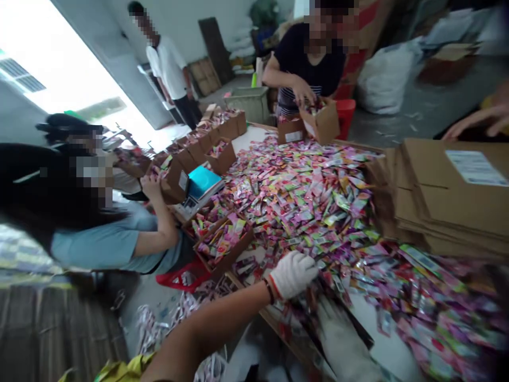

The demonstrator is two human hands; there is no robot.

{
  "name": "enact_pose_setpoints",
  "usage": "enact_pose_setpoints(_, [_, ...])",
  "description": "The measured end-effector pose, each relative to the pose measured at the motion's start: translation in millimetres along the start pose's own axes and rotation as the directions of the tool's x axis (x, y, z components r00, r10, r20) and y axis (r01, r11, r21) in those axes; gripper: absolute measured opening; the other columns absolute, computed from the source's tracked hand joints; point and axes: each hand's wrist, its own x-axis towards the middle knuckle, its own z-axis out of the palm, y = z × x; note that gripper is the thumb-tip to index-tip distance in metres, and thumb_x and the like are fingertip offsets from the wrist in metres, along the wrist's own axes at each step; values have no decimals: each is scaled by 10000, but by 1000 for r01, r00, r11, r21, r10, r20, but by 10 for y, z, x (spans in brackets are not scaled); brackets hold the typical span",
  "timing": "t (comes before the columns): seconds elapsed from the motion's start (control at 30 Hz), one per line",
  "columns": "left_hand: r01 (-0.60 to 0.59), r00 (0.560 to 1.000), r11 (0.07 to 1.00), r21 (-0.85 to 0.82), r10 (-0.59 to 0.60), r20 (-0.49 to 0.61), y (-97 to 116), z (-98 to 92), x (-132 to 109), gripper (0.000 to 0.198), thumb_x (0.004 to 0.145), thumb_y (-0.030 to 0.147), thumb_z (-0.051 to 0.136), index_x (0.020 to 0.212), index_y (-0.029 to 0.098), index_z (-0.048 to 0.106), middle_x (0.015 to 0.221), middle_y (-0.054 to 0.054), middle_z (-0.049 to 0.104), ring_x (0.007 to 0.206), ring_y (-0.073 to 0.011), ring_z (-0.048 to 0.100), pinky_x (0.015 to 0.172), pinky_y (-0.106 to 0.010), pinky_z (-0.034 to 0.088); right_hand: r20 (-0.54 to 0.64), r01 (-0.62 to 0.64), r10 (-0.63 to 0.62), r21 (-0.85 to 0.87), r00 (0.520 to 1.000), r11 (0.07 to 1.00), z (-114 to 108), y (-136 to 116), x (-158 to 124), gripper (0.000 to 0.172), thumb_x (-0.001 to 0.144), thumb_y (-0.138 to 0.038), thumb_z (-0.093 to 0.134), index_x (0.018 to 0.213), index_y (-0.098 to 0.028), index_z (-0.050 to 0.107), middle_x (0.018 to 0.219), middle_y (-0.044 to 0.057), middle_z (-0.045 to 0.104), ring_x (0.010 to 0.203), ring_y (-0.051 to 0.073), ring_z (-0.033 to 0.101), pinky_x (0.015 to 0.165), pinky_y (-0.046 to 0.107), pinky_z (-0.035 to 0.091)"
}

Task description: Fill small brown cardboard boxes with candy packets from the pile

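Observation:
A wide heap of small bright candy packets (314, 201) covers the table. My left hand (292, 273), in a white glove, rests on the near edge of the heap with its fingers curled down into the packets. My right hand (342, 339), also gloved, is low at the table's front edge below the left one. It is smeared by motion, and its fingers cannot be read. Dark blurred packets lie around it.
A stack of flat cardboard (449, 196) lies on the right. Open boxes of packets (225, 244) and a teal scale (202, 183) sit on the left. A seated person in blue (111, 241) holds a box, and another in dark clothes (314, 58) fills one (320, 119). Someone's hand (477, 119) shows far right.

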Motion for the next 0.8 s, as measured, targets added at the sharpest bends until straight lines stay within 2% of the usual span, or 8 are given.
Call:
enact_pose_setpoints(0.1, [80,986,995,-60,-70,152,146,54,-87,335,924,252,304,1035,184,613,1033,-97,627,948,-233,577,805,-374,462,212,21,-38,80,977,997,31,236,81,497,858,-117,274,1272,-63,544,1329,167,495,1235,278,461,1063,427,364])
enact_pose_setpoints(0.3, [299,918,951,-82,-263,296,140,178,142,236,732,183,566,929,167,694,932,-92,701,834,-249,659,565,-301,460,261,38,-73,135,963,990,-351,336,329,444,871,-158,326,1245,-115,561,1311,128,522,1228,234,471,1066,350,356])
enact_pose_setpoints(0.4, [343,917,928,-147,-296,269,95,200,123,315,744,191,550,1034,171,672,969,-93,703,855,-260,662,646,-307,501,190,78,-81,22,978,997,-413,98,199,474,900,-263,362,1307,-67,503,1355,163,466,1253,277,429,1070,379,334])
enact_pose_setpoints(0.47, [347,925,916,-203,-298,235,97,205,31,438,771,166,501,1200,186,582,1136,-95,655,980,-239,638,780,-297,516,268,103,-91,-32,959,994,-389,-101,125,504,874,-291,436,1310,-46,502,1354,192,456,1281,327,378,1085,430,291])
enact_pose_setpoints(0.57, [333,938,885,-325,-347,17,137,187,-210,521,773,95,438,1283,193,487,1418,-93,428,1258,-191,458,1013,-277,417,368,94,-66,-59,928,994,-386,-286,126,498,832,-311,499,1248,-43,553,1318,221,476,1282,393,340,1075,520,243])
enact_pose_setpoints(0.63, [357,842,812,-462,-494,-217,175,189,-454,435,795,96,414,1204,195,525,1399,-97,424,1276,-179,420,1047,-308,394,380,89,-105,61,919,994,-456,-262,149,426,835,-358,479,1136,-88,614,1208,192,560,1189,352,455,1033,485,319])
enact_pose_setpoints(0.7, [395,673,687,-610,-668,-317,209,258,-755,309,830,145,402,1093,191,557,1229,-102,535,1170,-181,490,1006,-342,433,272,70,-131,224,953,972,-554,-119,155,362,822,-351,437,1049,-142,627,1112,137,606,1082,270,539,985,399,392])
enact_pose_setpoints(0.8, [527,582,471,-708,-807,-103,221,540,-1204,248,827,211,412,1038,193,541,1086,-93,577,1048,-191,538,976,-369,452,-74,-16,39,279,997,960,-624,234,221,440,762,-364,423,1108,-149,589,1177,141,574,1125,261,521,998,388,395])
